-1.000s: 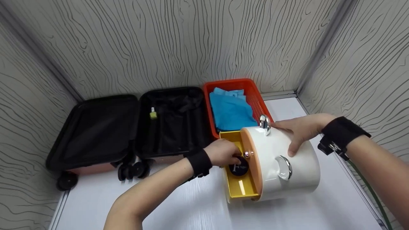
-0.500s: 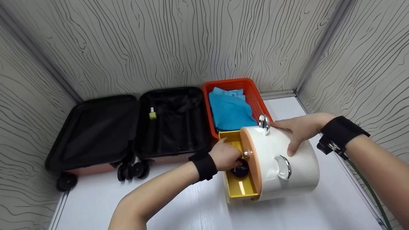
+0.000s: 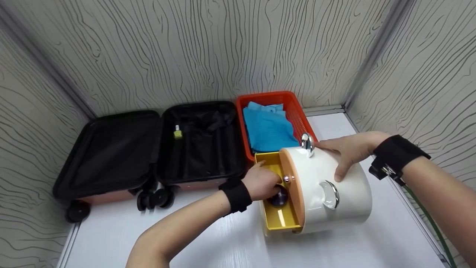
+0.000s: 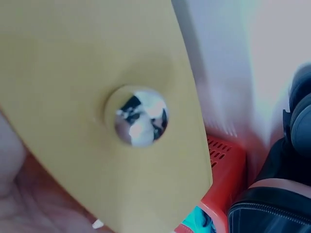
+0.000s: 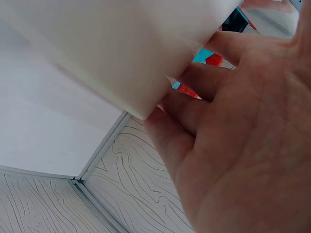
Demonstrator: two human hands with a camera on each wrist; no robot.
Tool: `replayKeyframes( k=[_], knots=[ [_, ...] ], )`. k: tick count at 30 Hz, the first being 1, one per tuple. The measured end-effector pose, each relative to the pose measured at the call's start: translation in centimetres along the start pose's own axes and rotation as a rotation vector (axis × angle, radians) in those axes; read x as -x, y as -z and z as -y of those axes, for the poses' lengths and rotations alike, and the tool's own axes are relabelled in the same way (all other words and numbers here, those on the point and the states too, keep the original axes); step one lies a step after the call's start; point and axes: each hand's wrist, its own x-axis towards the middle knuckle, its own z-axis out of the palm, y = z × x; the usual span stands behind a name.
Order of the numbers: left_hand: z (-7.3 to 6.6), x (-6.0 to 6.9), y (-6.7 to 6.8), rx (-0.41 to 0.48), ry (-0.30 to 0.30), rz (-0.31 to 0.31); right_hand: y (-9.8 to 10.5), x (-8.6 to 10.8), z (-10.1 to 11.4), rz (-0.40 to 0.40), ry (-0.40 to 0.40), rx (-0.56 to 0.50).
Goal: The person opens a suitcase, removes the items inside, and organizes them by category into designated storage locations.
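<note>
A white, round-topped little cabinet [image 3: 346, 201] with chrome knobs has its yellow drawer [image 3: 275, 221] pulled out to the left. My left hand [image 3: 261, 182] reaches over the drawer's front and pinches a round, dark case [image 3: 279, 197] inside; part of the case is hidden by the fingers. The left wrist view shows the drawer front with its chrome knob [image 4: 141, 116], my palm [image 4: 34, 208] at the lower left. My right hand [image 3: 349, 149] rests on the cabinet's top with fingers spread; in the right wrist view its fingertips touch the white shell [image 5: 121, 58].
Behind the cabinet stands a red basket [image 3: 303, 119] with blue folded cloth [image 3: 269, 128]. To the left lies an open black-lined suitcase [image 3: 108, 156], its wheels toward me. A small yellow-green bottle [image 3: 177, 133] lies in its right half. Patterned walls enclose the white table [image 3: 208, 238].
My left hand has shifted slightly right and down in the drawer. The dark case has tilted, and its lettered lid no longer faces up. My right hand has stayed in place.
</note>
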Motion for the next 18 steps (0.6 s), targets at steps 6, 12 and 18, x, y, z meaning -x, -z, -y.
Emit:
replayKeyframes(
  k=[6,12,18],
  knots=[
    [0.6,1.3,1.4,0.09,0.04,-0.108,-0.1,0.0,-0.1,-0.019,-0.004,0.015],
    [2.2,3.5,2.3,0.11,0.178,-0.283,-0.1,-0.1,-0.1,-0.008,-0.007,-0.001],
    [3.3,6.2,1.6,0.224,0.247,-0.268,-0.1,-0.2,-0.2,-0.015,0.0,0.017]
  ],
)
